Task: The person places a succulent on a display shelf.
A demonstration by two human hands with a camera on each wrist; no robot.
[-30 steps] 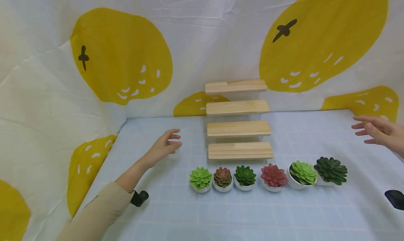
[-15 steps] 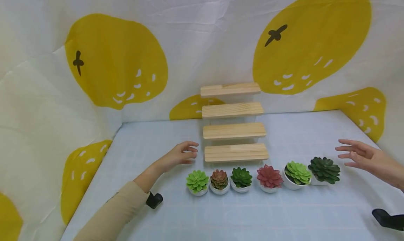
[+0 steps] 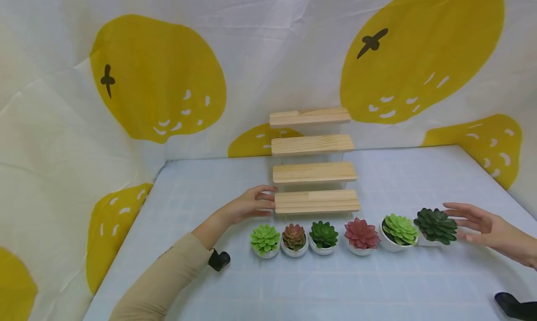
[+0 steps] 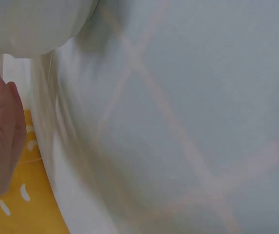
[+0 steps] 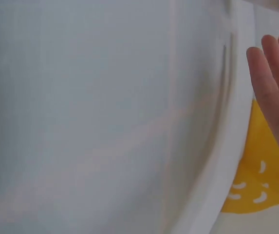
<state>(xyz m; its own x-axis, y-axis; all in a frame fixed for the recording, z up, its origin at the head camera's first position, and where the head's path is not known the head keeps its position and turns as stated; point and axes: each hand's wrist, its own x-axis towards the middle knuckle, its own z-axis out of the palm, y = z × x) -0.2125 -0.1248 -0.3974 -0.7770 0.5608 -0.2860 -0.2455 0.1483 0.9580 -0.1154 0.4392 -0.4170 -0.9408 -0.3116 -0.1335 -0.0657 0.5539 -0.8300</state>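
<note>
My left hand (image 3: pixel 247 205) reaches to the left end of the lowest wooden board of a tiered shelf (image 3: pixel 317 202). Its fingers are loosely bent; whether they touch the board I cannot tell. In the left wrist view that hand (image 4: pixel 5 131) is below a white pot (image 4: pixel 42 27). My right hand (image 3: pixel 486 225) is beside the dark green succulent (image 3: pixel 436 225) at the row's right end, fingertips close to its leaves, contact unclear. The right wrist view shows this hand (image 5: pixel 275 83) with fingers extended and nothing held.
A row of potted succulents stands before the shelf: light green (image 3: pixel 265 240), brownish red (image 3: pixel 294 237), green (image 3: pixel 323 234), red (image 3: pixel 362 233) and another light green (image 3: pixel 400 229). A white cloth with yellow fruit prints (image 3: pixel 159 78) hangs behind the pale checked tabletop (image 3: pixel 335 288).
My left hand has moved right to the lowest board's end. My right hand has come in from the right and down toward the dark green succulent. The plants and shelf stay in place.
</note>
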